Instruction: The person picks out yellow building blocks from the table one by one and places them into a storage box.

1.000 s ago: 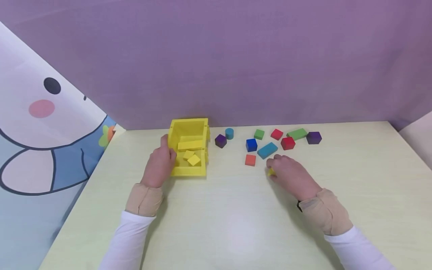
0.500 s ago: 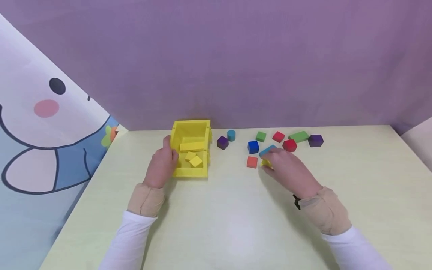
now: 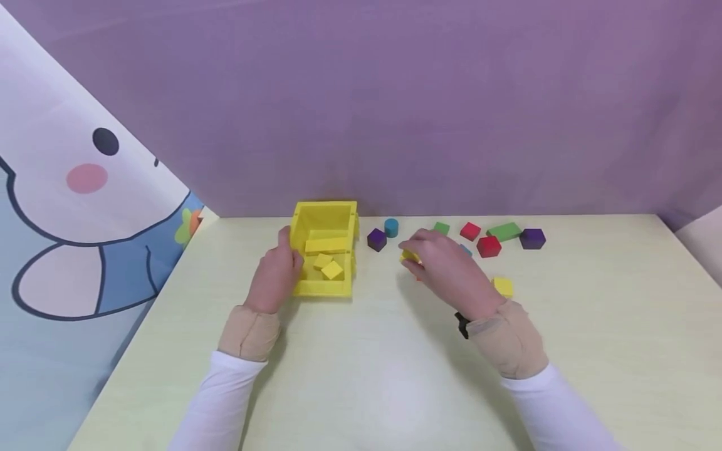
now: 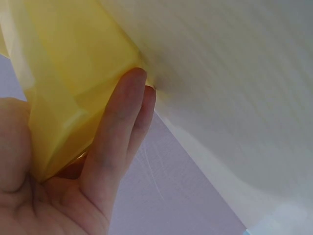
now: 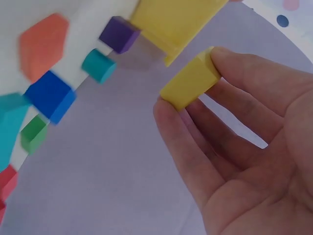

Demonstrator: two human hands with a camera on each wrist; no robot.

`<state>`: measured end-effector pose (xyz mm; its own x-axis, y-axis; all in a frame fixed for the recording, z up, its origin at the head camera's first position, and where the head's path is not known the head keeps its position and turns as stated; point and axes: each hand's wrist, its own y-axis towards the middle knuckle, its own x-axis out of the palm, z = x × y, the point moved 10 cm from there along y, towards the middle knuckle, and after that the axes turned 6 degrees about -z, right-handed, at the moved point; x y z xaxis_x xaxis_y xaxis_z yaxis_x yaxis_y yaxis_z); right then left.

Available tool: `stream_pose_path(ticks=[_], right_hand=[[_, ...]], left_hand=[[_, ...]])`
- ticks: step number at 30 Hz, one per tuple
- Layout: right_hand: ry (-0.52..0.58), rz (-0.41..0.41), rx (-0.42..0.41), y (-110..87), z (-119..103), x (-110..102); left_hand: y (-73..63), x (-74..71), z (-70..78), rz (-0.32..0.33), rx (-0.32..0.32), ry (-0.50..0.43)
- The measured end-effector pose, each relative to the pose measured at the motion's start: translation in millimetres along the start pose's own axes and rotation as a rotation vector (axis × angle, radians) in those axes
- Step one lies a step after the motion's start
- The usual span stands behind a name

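Note:
A yellow open box [image 3: 324,288] stands at the left of the table, with two small yellow blocks [image 3: 333,270] lying inside. My left hand [image 3: 273,275] grips its left wall; the left wrist view shows the wall between thumb and fingers [image 4: 115,122]. Between thumb and fingertip my right hand [image 3: 451,272] pinches a yellow block [image 5: 190,81], held above the table to the right of the box. A second yellow block [image 3: 502,287] lies by the right wrist. The right hand partly covers the blocks beneath it in the head view.
Just right of the box sit a purple block [image 3: 376,239] and a blue-green cylinder [image 3: 392,227]. Further right lie red [image 3: 489,247], green [image 3: 504,232] and purple [image 3: 533,238] blocks. A blue block [image 5: 50,95] and an orange one [image 5: 43,46] show in the right wrist view.
My right hand has moved left toward the box with the yellow block, uncovering the other yellow block by the wrist. My left hand has kept its grip on the box.

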<state>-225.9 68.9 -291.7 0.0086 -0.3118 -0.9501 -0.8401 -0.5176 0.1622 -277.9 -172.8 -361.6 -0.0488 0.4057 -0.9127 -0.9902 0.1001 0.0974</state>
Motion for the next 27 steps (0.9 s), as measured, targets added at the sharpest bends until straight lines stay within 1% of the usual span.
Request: stream_pose_path(ticks=[7,10,14,21,27], right_hand=[[0.008,-0.017,0.011,20.3,-13,7],[0.022,-0.006,-0.012,28.0,-20,8],[0.025,-0.012,-0.032,37.5,-31,11],[0.007,-0.04,-0.051,55.2,-51,19],[-0.001,-0.077,-0.035,70.9,-64,26]], left_hand=[[0.3,0.0,-1.0,0.004,-0.01,-0.001],[0.5,0.3,-1.6,-0.009,-0.02,-0.004],[0.4,0.7,-2.5,-0.02,-0.027,-0.01],[1.1,1.4,-4.1,-0.024,-0.043,-0.014],[-0.1,-0.4,-3.0,-0.028,-0.039,-0.02]])
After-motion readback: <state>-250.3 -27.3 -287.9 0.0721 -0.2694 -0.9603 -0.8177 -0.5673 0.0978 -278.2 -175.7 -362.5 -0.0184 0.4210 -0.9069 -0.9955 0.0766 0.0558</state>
